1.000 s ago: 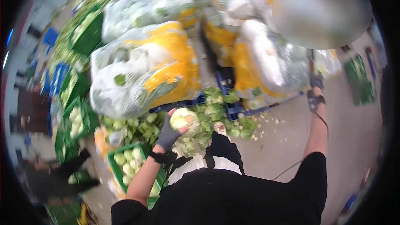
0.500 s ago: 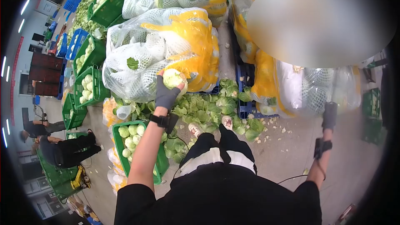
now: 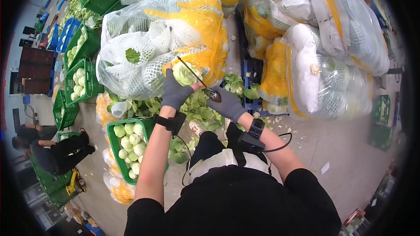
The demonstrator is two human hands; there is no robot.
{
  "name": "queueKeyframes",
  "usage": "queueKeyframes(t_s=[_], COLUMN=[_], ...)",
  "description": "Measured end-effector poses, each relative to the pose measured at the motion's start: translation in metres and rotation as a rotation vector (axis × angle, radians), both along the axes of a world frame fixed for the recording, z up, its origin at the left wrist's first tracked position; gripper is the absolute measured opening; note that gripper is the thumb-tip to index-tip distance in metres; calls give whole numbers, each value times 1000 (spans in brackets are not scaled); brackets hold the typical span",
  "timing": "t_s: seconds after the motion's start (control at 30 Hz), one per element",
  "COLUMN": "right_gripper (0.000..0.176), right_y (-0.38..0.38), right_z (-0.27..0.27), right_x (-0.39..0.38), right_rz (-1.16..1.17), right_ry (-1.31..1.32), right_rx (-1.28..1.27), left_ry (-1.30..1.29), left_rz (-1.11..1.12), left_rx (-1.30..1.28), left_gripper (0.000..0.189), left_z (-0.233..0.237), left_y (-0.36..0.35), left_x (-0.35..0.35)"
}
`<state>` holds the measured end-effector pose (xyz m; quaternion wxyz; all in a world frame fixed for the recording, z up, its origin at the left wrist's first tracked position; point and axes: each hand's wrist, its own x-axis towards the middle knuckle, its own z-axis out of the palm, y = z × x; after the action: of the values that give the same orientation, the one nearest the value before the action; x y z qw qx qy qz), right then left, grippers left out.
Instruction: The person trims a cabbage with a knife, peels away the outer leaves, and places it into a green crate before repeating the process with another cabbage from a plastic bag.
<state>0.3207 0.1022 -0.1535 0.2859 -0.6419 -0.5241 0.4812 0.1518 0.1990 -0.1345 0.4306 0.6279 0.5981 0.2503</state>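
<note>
A pale green cabbage (image 3: 183,75) sits in my left hand (image 3: 175,91), whose gloved fingers curl around its lower left side and thumb. My right hand (image 3: 228,105), also in a grey fingerless glove, is closed on the dark handle of a knife (image 3: 191,71). Its thin blade slants up and left across the cabbage. Just behind both hands stands a large clear bag (image 3: 131,67) of cabbages in white foam nets, banded with yellow tape. Loose cabbage leaves (image 3: 199,116) lie on the floor below the hands.
A green crate (image 3: 152,126) full of trimmed cabbages stands at my left. More green crates (image 3: 87,88) line the far left. Other wrapped bags (image 3: 302,74) rest on a blue pallet (image 3: 251,76) at the right. Two people (image 3: 65,153) are at work further left.
My right hand has swung in from the far right to the cabbage, and the knife now lies across it. The left hand still holds the cabbage in nearly the same place.
</note>
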Motion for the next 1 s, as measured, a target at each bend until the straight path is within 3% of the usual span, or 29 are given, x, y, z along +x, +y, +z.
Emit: queueKeyframes(t_s=[0.03, 0.27, 0.33, 0.4, 0.43, 0.53, 0.6, 0.63, 0.77, 0.9, 0.97, 1.0], right_gripper=[50, 40, 37, 33, 33, 29, 26, 26, 26, 25, 25, 27], right_y=[2, 9, 14, 20, 24, 39, 51, 59, 78, 79, 66, 62], right_z=[-6, 2, -1, 1, 4, 9, 11, 11, 5, -14, -6, -14], right_x=[-2, -3, -2, 2, 5, 10, 10, 10, 6, 0, -8, -11], right_rz=[-4, 25, 27, 72, 75, 132, 173, 182, 227, 215, -23, -37], right_ry=[15, -209, -225, -211, -213, -252, -352, -356, -277, -168, 267, 301], right_rx=[-3, -104, -111, -112, -113, -109, -150, -149, -114, -45, -275, -287], left_ry=[-237, -583, -610, -1202, -1204, -1016, -167, -173, -15, -42, -41, -47], left_rz=[12, -10, 8, 94, 97, 260, 147, 160, 191, 163, 97, 100], left_rx=[-34, 23, -6, -377, -376, -306, 222, 222, 336, 320, 283, 308], left_gripper=[112, 90, 87, 84, 84, 88, 97, 105, 106, 104, 98, 98], left_z=[-9, -38, -22, -1, -14, -58, -63, -64, -43, -45, -44, -41], left_y=[-2, -6, -6, -4, -1, 3, -12, -15, -18, -9, -6, -3], left_x=[-2, 4, 13, 17, 17, 14, 14, 19, 20, 10, 7, 6])
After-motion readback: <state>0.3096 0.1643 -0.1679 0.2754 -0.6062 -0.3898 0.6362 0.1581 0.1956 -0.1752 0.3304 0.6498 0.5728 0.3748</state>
